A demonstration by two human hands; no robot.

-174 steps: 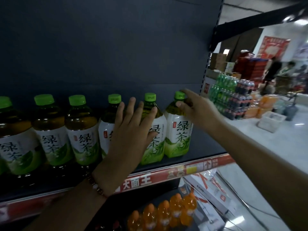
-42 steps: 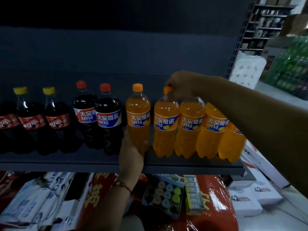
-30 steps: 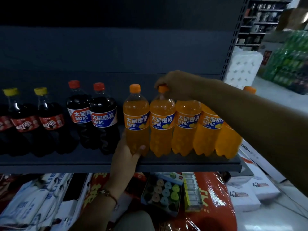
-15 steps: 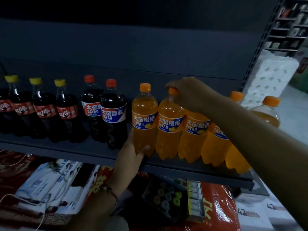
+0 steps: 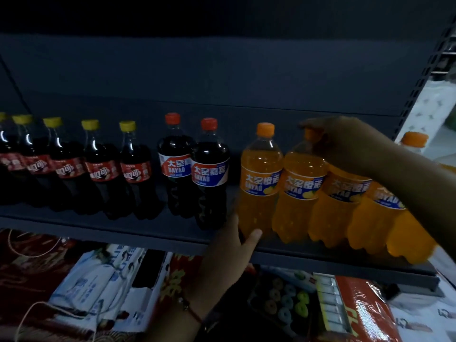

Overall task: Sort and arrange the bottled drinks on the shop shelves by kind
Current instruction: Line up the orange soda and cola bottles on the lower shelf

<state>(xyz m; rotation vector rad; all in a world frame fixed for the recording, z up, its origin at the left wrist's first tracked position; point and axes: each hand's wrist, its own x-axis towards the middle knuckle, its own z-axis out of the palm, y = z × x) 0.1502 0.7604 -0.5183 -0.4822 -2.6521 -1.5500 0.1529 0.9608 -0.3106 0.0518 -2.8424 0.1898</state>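
Left hand (image 5: 229,253) fingers grip the first orange bottle's (image 5: 259,183) base; right hand (image 5: 345,141) grips the second bottle's (image 5: 299,191) cap.

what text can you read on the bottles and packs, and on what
"大窑嘉宾 DAYAO": red-capped dark bottle
"大窑橙诺 DAYAO": leftmost orange bottle
"可": yellow-capped cola bottle, rest blurred
"42": white pack at lower right
Red packaging below the shelf: characters unreadable
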